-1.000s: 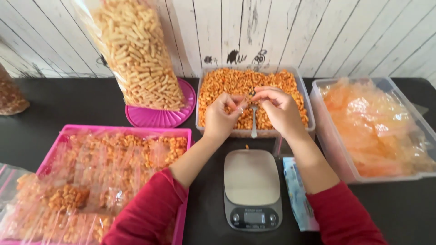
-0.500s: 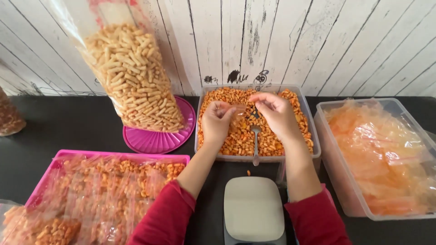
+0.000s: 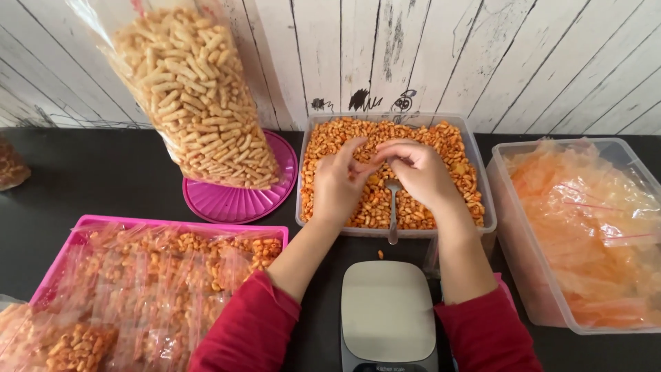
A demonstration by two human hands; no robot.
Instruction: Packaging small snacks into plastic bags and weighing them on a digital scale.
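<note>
My left hand (image 3: 339, 184) and my right hand (image 3: 421, 176) hover over a clear box (image 3: 482, 224) full of small orange snacks (image 3: 413, 138). The fingertips of both hands meet and pinch a small clear plastic bag (image 3: 375, 162), which is barely visible between them. A metal spoon (image 3: 392, 213) lies in the snacks under my right hand, with its handle over the box's front rim. Both sleeves are red.
A grey kitchen scale (image 3: 385, 310) sits in front of the box, with one loose snack piece (image 3: 379, 254) beside it. A pink tray (image 3: 103, 224) at left holds several filled bags. A tall bag of stick snacks (image 3: 193, 96) stands on a pink lid (image 3: 237, 200). A clear tub (image 3: 506, 207) of empty bags is at right.
My hands have come closer together, fingertips now touching over the snacks, and the bag between them is less spread out. The view has shifted slightly.
</note>
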